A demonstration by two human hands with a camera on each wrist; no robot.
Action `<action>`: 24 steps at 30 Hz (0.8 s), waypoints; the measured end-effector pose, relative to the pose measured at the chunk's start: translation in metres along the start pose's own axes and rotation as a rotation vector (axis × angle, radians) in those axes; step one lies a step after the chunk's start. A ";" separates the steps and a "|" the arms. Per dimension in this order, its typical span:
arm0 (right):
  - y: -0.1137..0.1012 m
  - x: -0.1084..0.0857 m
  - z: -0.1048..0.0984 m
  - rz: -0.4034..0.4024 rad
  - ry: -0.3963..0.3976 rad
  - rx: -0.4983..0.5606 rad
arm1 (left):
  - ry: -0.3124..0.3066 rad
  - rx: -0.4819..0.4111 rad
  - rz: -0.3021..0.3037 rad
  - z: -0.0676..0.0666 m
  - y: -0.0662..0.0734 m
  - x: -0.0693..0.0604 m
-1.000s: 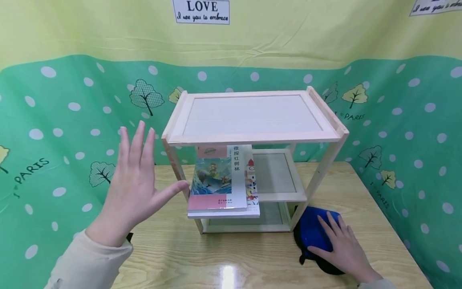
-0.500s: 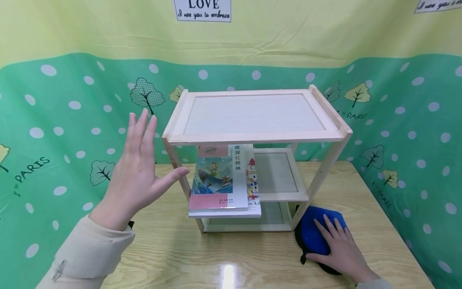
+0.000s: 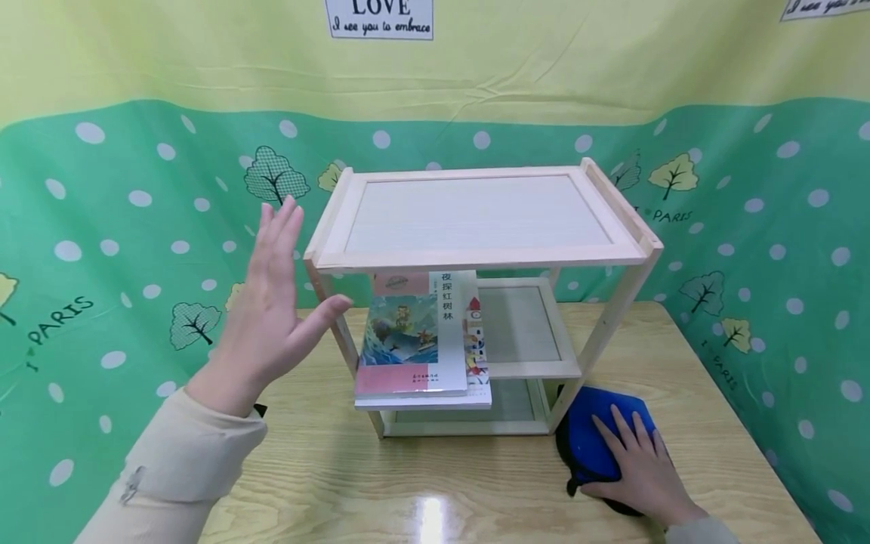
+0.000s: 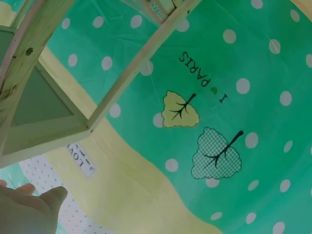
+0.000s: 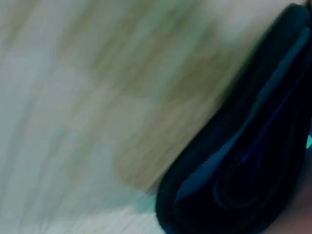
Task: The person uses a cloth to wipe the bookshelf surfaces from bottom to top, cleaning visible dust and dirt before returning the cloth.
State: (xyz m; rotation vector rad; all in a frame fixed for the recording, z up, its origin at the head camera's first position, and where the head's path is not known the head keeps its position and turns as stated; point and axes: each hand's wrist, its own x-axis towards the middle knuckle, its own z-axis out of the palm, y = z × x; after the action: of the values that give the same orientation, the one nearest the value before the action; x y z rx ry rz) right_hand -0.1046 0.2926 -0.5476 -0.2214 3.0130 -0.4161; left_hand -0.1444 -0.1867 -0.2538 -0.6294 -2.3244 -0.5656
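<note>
My left hand point(image 3: 268, 313) is raised in the air left of the wooden shelf point(image 3: 476, 261), fingers straight up and thumb out towards its front left post. It holds nothing; in the left wrist view part of this hand point(image 4: 31, 209) shows low beside the shelf frame. On the table at the shelf's right foot lies a blue and black fabric pouch-like item point(image 3: 587, 423) with a small black tab. My right hand point(image 3: 642, 472) rests on it, fingers spread and fairly straight. The item's dark rounded edge point(image 5: 195, 161) fills the right side of the right wrist view.
Two stacked books, the upper one pink and blue point(image 3: 408, 340), lie on the middle shelf's left side, overhanging its front edge. A patterned green and yellow cloth point(image 3: 170, 181) hangs behind and beside the wooden table point(image 3: 340, 483).
My left hand has risen, shifted slightly right and turned more edge-on. The right hand stays on the blue item, its thumb now nearer the tab.
</note>
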 end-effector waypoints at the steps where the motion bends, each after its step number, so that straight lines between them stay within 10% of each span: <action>1: 0.000 0.001 0.000 0.002 -0.006 0.008 | 0.007 -0.016 0.002 0.001 0.000 0.001; 24: -0.007 0.018 -0.020 0.048 -0.233 0.035 | 0.163 -0.317 0.023 0.027 0.002 0.013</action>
State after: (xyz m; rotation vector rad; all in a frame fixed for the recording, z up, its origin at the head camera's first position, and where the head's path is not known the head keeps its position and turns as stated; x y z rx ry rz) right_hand -0.1238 0.2881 -0.5277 -0.1812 2.7743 -0.4079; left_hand -0.1650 -0.1667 -0.2637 -0.7240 -2.0899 -0.9493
